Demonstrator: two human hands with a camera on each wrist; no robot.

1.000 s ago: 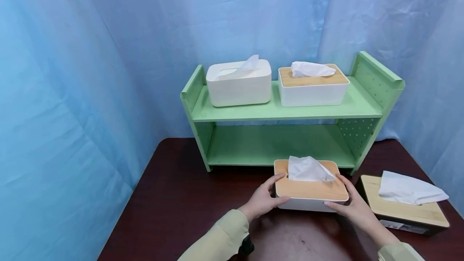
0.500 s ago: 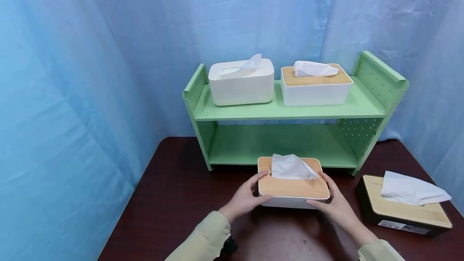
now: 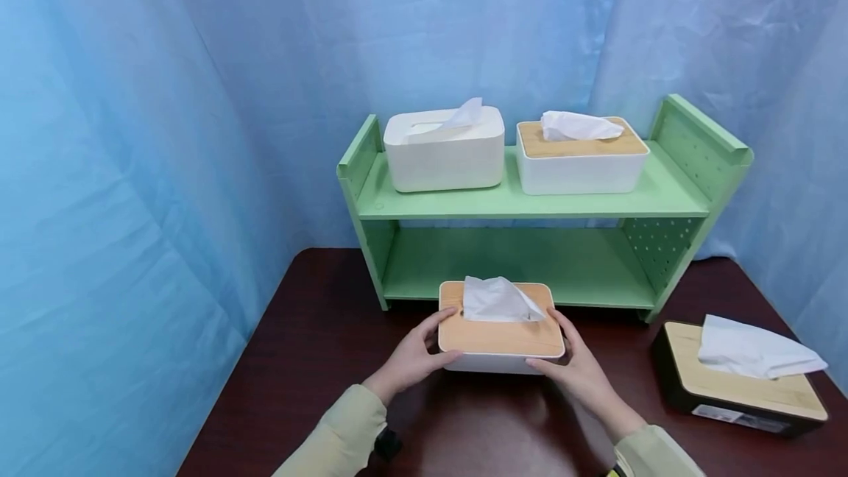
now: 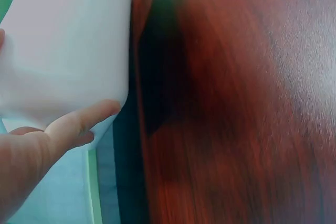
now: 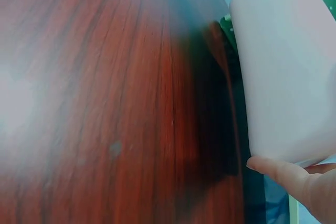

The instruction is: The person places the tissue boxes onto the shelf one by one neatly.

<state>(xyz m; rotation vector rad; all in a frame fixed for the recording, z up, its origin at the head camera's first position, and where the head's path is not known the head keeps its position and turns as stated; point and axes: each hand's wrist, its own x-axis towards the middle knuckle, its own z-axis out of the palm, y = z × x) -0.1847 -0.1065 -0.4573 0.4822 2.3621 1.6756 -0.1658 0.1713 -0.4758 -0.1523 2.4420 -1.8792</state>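
Observation:
Both hands hold a white tissue box (image 3: 497, 363) with a light wooden lid, one at each short end. A white tissue pokes up from the slot in its lid. My left hand (image 3: 412, 355) grips the left end, thumb along the front side and fingers at the lid's edge. The right end is gripped by my right hand (image 3: 578, 368) in the same way. In the left wrist view the box's white wall (image 4: 68, 45) fills the upper left, with the thumb at its corner. The right wrist view shows the box's white side (image 5: 289, 72) above the dark table.
Behind the held box stands a green two-tier shelf (image 3: 530, 203). Its upper tier carries an all-white tissue box (image 3: 445, 160) and a white one with a wooden lid (image 3: 583, 171). A black tissue box with a wooden lid (image 3: 742, 389) lies on the dark table (image 3: 265, 389) at right.
Both hands have carried the tissue box leftward, from in front of the shelf's right half to nearer its middle. The grip looks the same, and the other boxes stay put.

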